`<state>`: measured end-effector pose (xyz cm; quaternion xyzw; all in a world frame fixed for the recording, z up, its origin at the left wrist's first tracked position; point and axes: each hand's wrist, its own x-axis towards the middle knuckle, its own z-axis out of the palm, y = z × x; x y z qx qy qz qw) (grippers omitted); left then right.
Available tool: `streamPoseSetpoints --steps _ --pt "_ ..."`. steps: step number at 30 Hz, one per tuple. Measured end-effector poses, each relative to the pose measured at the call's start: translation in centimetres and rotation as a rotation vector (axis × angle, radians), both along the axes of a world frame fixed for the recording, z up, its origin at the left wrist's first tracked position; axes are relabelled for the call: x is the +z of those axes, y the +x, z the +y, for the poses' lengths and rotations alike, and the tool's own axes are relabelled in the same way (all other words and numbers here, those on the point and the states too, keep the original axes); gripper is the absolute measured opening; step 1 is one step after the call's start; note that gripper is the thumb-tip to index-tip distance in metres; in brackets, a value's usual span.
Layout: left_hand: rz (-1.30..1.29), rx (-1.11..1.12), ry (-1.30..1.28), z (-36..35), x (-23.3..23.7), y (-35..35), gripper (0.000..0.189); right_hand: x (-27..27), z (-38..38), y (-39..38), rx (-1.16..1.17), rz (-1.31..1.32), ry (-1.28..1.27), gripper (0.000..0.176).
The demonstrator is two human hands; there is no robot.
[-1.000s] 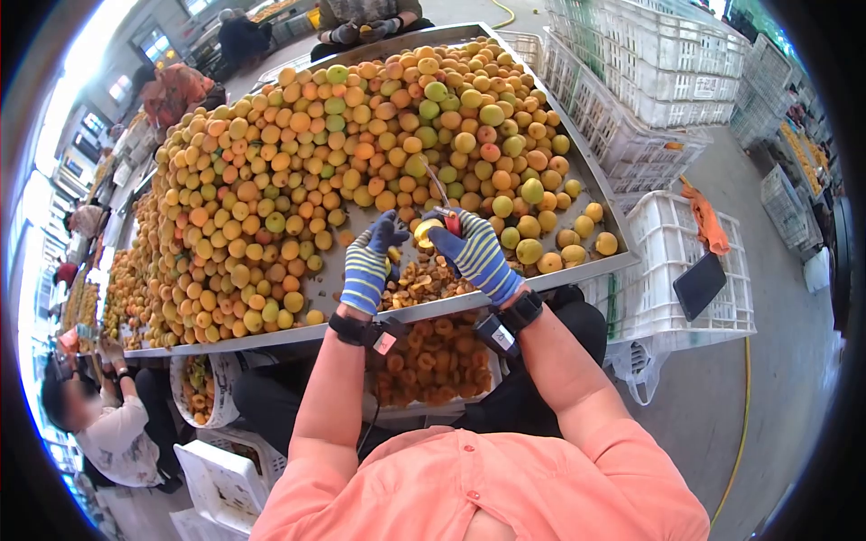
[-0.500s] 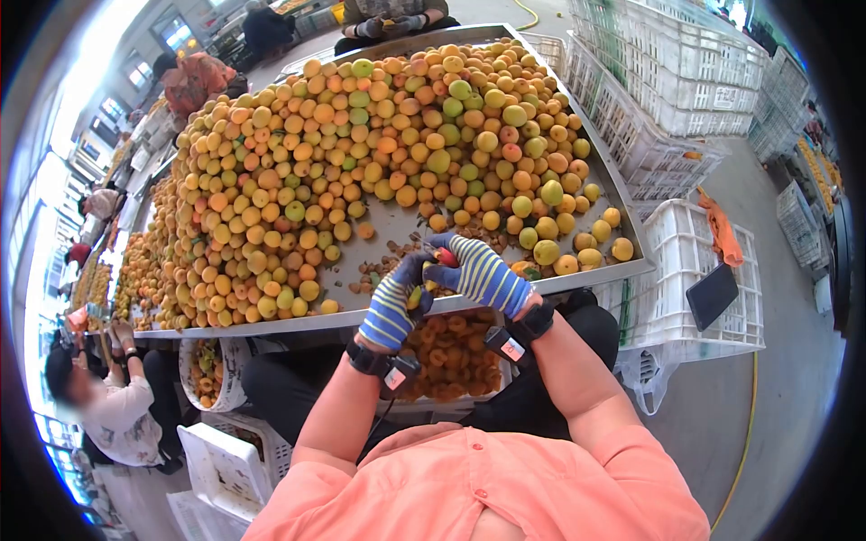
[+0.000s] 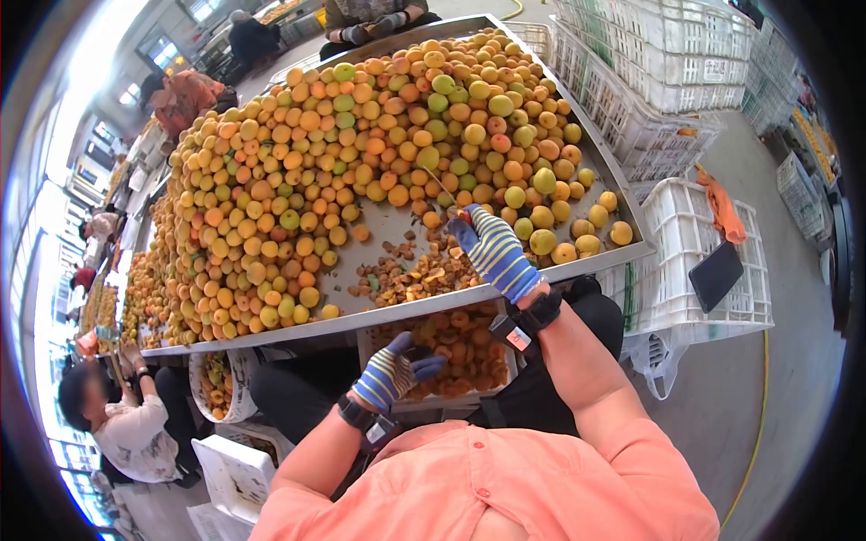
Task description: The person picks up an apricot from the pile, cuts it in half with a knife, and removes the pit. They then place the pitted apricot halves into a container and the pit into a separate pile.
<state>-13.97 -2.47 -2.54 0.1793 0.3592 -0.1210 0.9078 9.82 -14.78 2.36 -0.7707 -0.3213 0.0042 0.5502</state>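
My right hand, in a blue-and-yellow striped glove, is closed around a small red-handled knife over the metal table. Its thin blade points up and left toward the heap of apricots. Just left of that hand lie pits and apricot scraps. My left hand, gloved alike, hangs below the table edge with thumb and fingers apart and nothing in it. Beneath and beside it is a crate of halved apricots, partly hidden by the hand and the table rim.
The raised metal rim of the table runs between my hands. Stacked white crates stand on the right, with an orange cloth and a dark tablet-like object on a nearer one. A person sits at left by a white bucket.
My hands were together over the table's edge around the knife and a fruit. Now the left has dropped toward the crate and opened, while the right has moved up and right with the knife.
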Motion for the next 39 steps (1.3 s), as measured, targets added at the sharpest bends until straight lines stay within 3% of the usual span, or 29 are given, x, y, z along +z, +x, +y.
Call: streamPoseSetpoints --steps 4,6,8,10,13,16,20,21,24,29,32,33,36,39 --pt "-0.132 -0.568 0.932 1.9 6.8 3.5 0.031 0.5 -0.3 0.8 -0.023 0.033 -0.013 0.028" --pt "-0.143 -0.490 1.291 3.6 8.1 7.0 0.022 0.5 -0.3 0.9 -0.039 -0.009 0.005 0.028" --pt "-0.291 -0.301 1.553 6.9 5.8 11.3 0.019 0.3 -0.1 0.8 -0.040 -0.054 -0.009 0.028" --pt "-0.339 -0.251 1.929 9.7 4.4 16.1 0.020 0.4 0.0 0.7 -0.037 -0.091 -0.046 0.028" --pt "-0.500 -0.359 2.629 12.2 3.0 21.3 0.026 0.4 0.0 0.7 -0.027 -0.111 -0.127 0.029" --pt "-0.103 -0.913 2.414 12.1 2.9 23.8 0.033 -0.1 -0.1 1.0 -0.007 -0.107 -0.116 0.029" --pt "-0.043 -0.890 2.494 13.2 1.4 25.1 0.032 0.9 -0.6 1.2 0.097 -0.002 -0.105 0.028" --pt "-0.004 -0.973 2.401 13.0 2.2 24.8 0.031 1.1 -0.6 1.1 0.101 -0.002 -0.101 0.027" --pt "0.140 -0.925 2.323 12.4 2.7 23.8 0.031 0.6 -0.4 1.2 0.106 -0.026 -0.050 0.027" --pt "0.050 -0.803 2.224 11.5 2.0 20.0 0.055 0.3 -0.4 0.9 0.098 0.026 -0.105 0.030" --pt "-0.037 -0.596 2.095 11.9 0.1 18.8 0.053 -1.2 0.3 0.7 0.091 0.050 -0.049 0.032" --pt "-0.118 -0.326 1.757 11.9 -0.4 19.1 0.046 -1.5 0.4 0.5 0.090 0.050 -0.015 0.032" --pt "-0.343 0.062 0.525 12.4 0.1 17.0 0.036 -2.7 1.1 0.2 0.158 0.215 0.101 0.029" --pt "-0.471 0.106 0.332 8.1 3.6 15.2 0.031 -4.2 2.0 -0.5 0.208 0.338 0.270 0.027"
